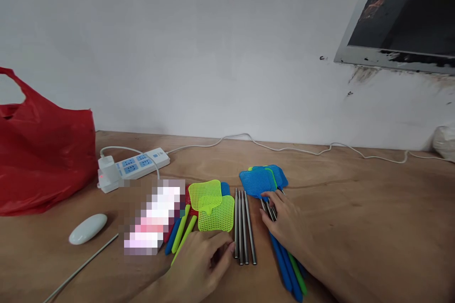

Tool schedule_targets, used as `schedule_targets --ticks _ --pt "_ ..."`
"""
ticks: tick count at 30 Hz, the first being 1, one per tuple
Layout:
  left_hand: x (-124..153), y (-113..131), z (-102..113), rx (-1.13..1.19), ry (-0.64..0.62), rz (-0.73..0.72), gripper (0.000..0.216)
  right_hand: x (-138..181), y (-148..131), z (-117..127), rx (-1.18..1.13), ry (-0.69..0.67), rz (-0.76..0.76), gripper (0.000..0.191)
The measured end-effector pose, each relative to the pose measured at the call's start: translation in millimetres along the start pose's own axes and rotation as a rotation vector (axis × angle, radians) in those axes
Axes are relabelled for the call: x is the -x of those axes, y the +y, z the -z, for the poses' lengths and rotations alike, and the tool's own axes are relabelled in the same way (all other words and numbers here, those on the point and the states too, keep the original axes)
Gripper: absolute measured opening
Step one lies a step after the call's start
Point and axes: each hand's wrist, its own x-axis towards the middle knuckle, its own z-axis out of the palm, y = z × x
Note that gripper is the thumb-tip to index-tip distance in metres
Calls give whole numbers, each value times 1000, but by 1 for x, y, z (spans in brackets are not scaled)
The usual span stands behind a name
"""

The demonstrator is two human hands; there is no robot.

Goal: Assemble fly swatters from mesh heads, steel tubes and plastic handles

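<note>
My left hand (201, 260) rests on the wooden table (355, 208), fingers curled, its fingertips touching the near end of several loose metal rods (243, 225) lying side by side. Just left of the rods lie yellow-green swatter heads (212, 206) and loose green and blue plastic handles (181, 236). My right hand (284, 222) lies flat on a stack of finished fly swatters, fingers stretched over their metal shafts. Their blue and green heads (262, 181) point to the wall and their blue and green handles (288, 270) run toward me.
A red plastic bag (42, 156) stands at the far left. A white power strip (133, 166) with a plugged charger and a white cable (302, 147) lies along the wall. A white oval object (87, 228) and a thin single rod (80, 267) lie at front left.
</note>
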Motion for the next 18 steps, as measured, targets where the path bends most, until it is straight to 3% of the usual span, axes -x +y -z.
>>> schedule_targets --ticks 7,18 --pt "-2 -3 2 4 78 -13 29 1 -13 8 35 -30 224 14" --pt "-1 -5 0 2 82 -33 25 7 -34 20 -85 -247 247 5"
